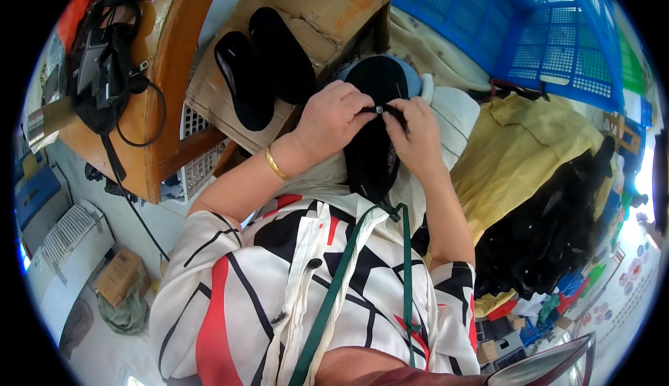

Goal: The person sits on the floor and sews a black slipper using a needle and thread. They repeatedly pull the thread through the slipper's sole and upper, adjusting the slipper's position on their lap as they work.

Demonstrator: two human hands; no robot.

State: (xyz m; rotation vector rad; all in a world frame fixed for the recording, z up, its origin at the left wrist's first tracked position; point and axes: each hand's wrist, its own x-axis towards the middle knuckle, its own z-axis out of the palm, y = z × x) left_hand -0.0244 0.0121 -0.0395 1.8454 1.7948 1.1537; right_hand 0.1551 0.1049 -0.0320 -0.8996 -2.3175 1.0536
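Observation:
A black slip-on shoe [371, 159] lies in my lap with its toe pointing away from me. Across its opening, a narrow black strap [367, 110] carries a small shiny piece [380, 109]. My left hand [333, 116] pinches the strap on one side of that piece. From the other side, my right hand [418, 134] grips it between thumb and fingers. A thin, light line shows near the right fingertips, too fine to identify. Both hands partly cover the shoe's middle.
Two black shoes [282, 55] rest on a cardboard box [317, 3] ahead to the left. Beside it stands a wooden table [167, 58] with a black bag [104, 86]. Blue plastic crates [557, 44] are at the far right, near yellow cloth [523, 156] and a black pile [540, 229].

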